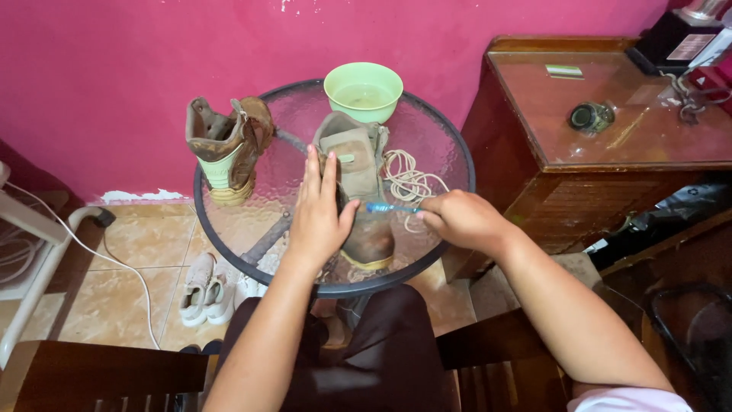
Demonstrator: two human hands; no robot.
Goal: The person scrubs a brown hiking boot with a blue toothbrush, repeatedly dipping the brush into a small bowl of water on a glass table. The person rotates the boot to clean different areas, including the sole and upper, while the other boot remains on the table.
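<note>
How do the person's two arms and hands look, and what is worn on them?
Both forearms are bare, with no watch, bracelet or glove in view. The left hand and the right hand show no rings on the fingers. Only a pale sleeve edge shows at the right upper arm.

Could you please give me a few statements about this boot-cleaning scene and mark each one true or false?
1. The right hand holds a blue toothbrush against the brown boot. True.
2. The left hand grips the green bowl. False: it rests flat on the boot, and the bowl stands apart at the far edge of the round glass table.
3. A second boot stands upright at the table's left. True.
4. The boot's laces are threaded in. False: a loose cream lace lies coiled on the glass beside it.
5. White sneakers sit on the wooden cabinet. False: they are on the floor.
</note>
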